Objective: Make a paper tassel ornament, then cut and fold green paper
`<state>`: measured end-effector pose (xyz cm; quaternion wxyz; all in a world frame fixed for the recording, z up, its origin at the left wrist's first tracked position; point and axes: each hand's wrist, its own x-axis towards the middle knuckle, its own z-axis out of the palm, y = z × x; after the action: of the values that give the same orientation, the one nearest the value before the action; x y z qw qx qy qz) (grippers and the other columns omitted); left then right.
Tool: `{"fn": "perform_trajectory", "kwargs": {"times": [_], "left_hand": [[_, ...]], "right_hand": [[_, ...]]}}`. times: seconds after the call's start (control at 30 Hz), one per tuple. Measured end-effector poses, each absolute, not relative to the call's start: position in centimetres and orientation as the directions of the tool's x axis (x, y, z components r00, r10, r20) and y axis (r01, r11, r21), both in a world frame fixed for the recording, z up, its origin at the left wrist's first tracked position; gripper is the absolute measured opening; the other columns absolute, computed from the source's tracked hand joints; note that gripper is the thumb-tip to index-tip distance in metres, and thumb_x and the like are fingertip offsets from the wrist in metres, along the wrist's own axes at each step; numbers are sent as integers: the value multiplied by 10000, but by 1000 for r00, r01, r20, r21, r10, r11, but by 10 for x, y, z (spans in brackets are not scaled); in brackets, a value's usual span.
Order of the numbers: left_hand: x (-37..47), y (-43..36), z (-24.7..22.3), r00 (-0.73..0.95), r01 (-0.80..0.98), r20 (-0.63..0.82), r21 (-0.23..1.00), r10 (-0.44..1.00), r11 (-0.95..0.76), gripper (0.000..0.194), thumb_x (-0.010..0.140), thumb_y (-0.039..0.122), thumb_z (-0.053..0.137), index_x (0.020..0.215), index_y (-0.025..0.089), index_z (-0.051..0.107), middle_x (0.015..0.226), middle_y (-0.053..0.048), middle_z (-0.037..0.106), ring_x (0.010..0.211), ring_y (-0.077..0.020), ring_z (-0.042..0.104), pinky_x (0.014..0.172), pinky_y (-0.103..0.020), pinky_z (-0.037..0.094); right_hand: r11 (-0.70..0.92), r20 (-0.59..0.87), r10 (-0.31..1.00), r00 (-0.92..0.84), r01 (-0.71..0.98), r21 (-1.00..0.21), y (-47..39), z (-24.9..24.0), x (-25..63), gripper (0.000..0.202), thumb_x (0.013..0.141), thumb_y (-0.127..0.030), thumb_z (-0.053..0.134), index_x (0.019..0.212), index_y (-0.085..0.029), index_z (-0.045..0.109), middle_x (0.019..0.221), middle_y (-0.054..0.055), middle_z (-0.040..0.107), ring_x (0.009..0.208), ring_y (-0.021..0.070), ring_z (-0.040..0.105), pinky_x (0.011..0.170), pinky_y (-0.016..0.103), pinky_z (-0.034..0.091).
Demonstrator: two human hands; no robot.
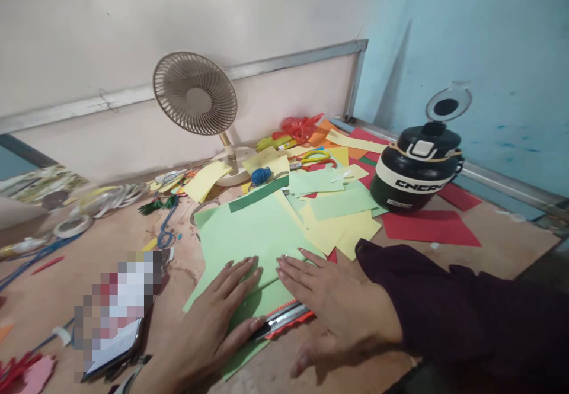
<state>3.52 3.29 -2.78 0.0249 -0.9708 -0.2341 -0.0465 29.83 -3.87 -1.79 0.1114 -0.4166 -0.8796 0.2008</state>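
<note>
A light green sheet of paper (249, 228) lies on the table, with a crease or edge running across it between my hands. My left hand (222, 305) rests on its lower left part, fingers stretched out, thumb at the dark end of an orange box cutter (284, 317). Fingers spread, my right hand (333, 293) presses flat on the sheet's right side. It covers the cutter's right end. Below the cutter a further green strip of paper shows.
A small fan (195, 95) stands behind the papers. To the right is a black jug (411, 175) with its lid up, beside red paper (431, 228). Scissors (315, 157), blue yarn (261, 175) and yellow paper (342, 228) lie behind. A phone (120, 346) and tape rolls (73, 226) are left.
</note>
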Motion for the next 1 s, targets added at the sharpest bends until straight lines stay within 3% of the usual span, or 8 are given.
{"fn": "perform_trajectory", "kwargs": {"times": [0.2,0.43,0.67,1.0], "left_hand": [[33,30,-31,898,437,64,-24,435,-899,723,926,518,461,1508,208,166,1541,-95,251,1394,-292,294,1110,-492,317],[37,29,-32,919,395,3,-50,395,-917,752,907,605,417,1515,255,145,1573,-85,108,1422,-339,187,1131,-529,225],[38,30,-33,914,405,-12,-25,405,-914,748,901,620,408,1513,287,135,1572,-59,124,1422,-325,201,1143,-521,192],[39,31,-33,925,380,23,-39,380,-924,753,899,625,402,1513,261,162,1566,-75,154,1413,-328,229,1155,-499,162]], "right_hand": [[549,-3,789,-615,707,-445,-39,-17,303,1037,776,-810,300,1455,-28,294,1519,237,188,1442,320,86,1168,509,52],[624,92,751,-653,659,-419,-51,-19,302,939,840,-722,350,1472,-35,246,1527,200,150,1448,269,69,1189,452,36],[596,65,776,-627,696,-401,-52,-26,301,959,842,-691,413,1481,-9,198,1531,231,102,1439,325,29,1183,493,57],[565,70,806,-587,729,-387,-56,-33,298,982,838,-710,390,1478,7,194,1528,245,134,1442,313,52,1183,460,111]]}}
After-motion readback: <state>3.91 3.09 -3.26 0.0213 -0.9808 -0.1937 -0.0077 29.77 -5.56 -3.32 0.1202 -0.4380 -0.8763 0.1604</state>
